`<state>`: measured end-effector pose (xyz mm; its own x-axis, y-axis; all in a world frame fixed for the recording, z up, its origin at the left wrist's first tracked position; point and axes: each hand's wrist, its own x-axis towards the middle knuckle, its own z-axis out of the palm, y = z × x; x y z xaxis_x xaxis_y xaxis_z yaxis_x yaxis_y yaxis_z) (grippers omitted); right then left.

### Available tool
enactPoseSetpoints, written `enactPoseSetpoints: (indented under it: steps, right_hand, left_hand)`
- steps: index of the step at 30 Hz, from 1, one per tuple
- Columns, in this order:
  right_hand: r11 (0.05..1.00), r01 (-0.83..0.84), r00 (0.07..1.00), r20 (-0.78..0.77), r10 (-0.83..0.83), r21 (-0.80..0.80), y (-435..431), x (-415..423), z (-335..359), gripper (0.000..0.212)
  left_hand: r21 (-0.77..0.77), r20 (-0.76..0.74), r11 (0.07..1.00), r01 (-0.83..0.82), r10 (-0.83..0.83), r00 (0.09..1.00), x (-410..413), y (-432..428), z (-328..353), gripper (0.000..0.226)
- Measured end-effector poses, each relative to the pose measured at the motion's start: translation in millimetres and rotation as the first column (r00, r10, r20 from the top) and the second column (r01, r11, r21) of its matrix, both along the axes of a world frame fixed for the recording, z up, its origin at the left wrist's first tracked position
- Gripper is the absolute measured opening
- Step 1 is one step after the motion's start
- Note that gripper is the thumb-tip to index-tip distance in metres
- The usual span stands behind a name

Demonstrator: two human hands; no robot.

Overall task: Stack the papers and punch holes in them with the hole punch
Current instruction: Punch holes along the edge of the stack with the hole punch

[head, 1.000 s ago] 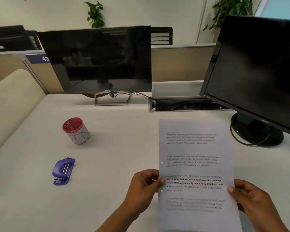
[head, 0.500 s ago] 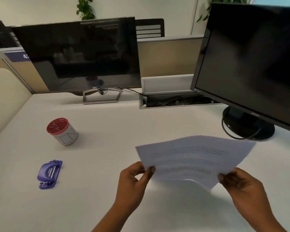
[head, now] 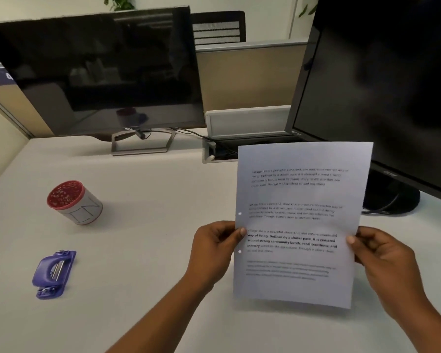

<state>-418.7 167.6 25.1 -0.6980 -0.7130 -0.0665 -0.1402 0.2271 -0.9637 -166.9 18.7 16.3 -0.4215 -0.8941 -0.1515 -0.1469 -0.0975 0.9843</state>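
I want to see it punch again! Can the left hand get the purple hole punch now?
Probably not yet: the left hand is busy pinching the papers. The hole punch lies on bare desk to its left, nothing blocking it, once it lets go.

The papers (head: pixel 301 225) at 4 o'clock are white with a bluish-grey cast, printed with four blocks of black text; the third block is partly bold. Two small white punched holes dot their left edge. The punch (head: pixel 53 273) at 8 o'clock is deep purple-blue with a silver metal bar along its middle. The cup (head: pixel 74 203) at 9 o'clock has a white wall with thin dark line marks, a red rim, and a red top speckled with pale flecks. The surface (head: pixel 150 225) is plain off-white. Both monitors, one at 11 o'clock (head: pixel 94 72) and one at 2 o'clock (head: pixel 382 85), have glossy black screens. The partition (head: pixel 247 77) at 12 o'clock is tan with a grey top edge.
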Motion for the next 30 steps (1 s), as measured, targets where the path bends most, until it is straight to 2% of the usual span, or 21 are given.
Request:
enactPoseSetpoints:
  steps: [4, 8, 14, 23, 27, 30]
  right_hand:
    - [0.994, -0.032, 0.998, 0.061, 0.026, 0.104, -23, -29, -7, 0.026]
    - [0.972, -0.036, 0.997, 0.081, 0.017, 0.231, -56, -63, -32, 0.015]
    - [0.938, 0.018, 0.997, -0.079, 0.01, 0.345, -96, -92, -59, 0.015]
    - [0.916, 0.078, 0.989, -0.144, -0.022, 0.394, -108, -112, -75, 0.02]
    - [0.906, 0.092, 0.978, -0.207, -0.005, 0.413, -109, -110, -72, 0.028]
    - [0.905, 0.12, 0.928, -0.371, 0.045, 0.408, -105, -102, -70, 0.043]
  left_hand:
    - [0.076, 0.164, 0.997, -0.012, -0.001, 0.987, -25, -22, -10, 0.007]
    - [0.148, 0.282, 0.988, -0.047, 0.003, 0.96, -58, -47, -31, 0.02]
    - [0.147, 0.381, 0.988, -0.05, -0.01, 0.925, -95, -68, -54, 0.021]
    - [0.097, 0.418, 0.995, -0.03, -0.013, 0.908, -111, -78, -68, 0.019]
    - [0.084, 0.442, 0.996, -0.022, -0.017, 0.897, -111, -77, -66, 0.018]
    - [-0.041, 0.555, 0.999, -0.036, 0.052, 0.83, -110, -73, -64, 0.021]
